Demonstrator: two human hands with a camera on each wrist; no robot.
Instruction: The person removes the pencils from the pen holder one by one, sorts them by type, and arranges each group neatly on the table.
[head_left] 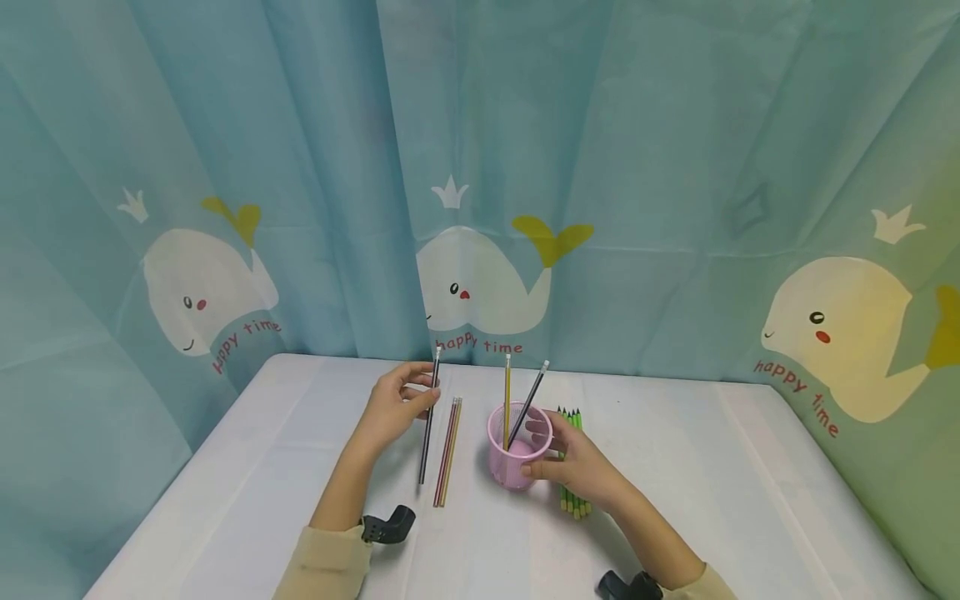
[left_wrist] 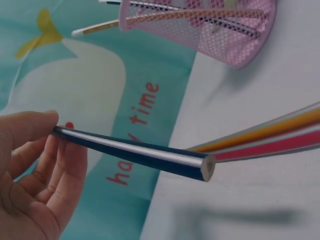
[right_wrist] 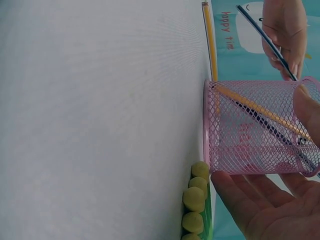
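Between thumb and fingers, my left hand pinches a dark blue pencil with a silver stripe. It stands steeply tilted, its flat unsharpened end pointing down toward the table. My right hand holds the pink mesh pencil cup from its right side, thumb on the near side and fingers behind. Inside the cup lean a yellow pencil and a dark pencil. A red pencil and a yellow-orange pencil lie side by side between the left hand and the cup.
Several green pencils lie in a row right beside the cup, partly under the right hand. A white-covered table carries everything. Behind it hangs a blue-green curtain printed with whales.
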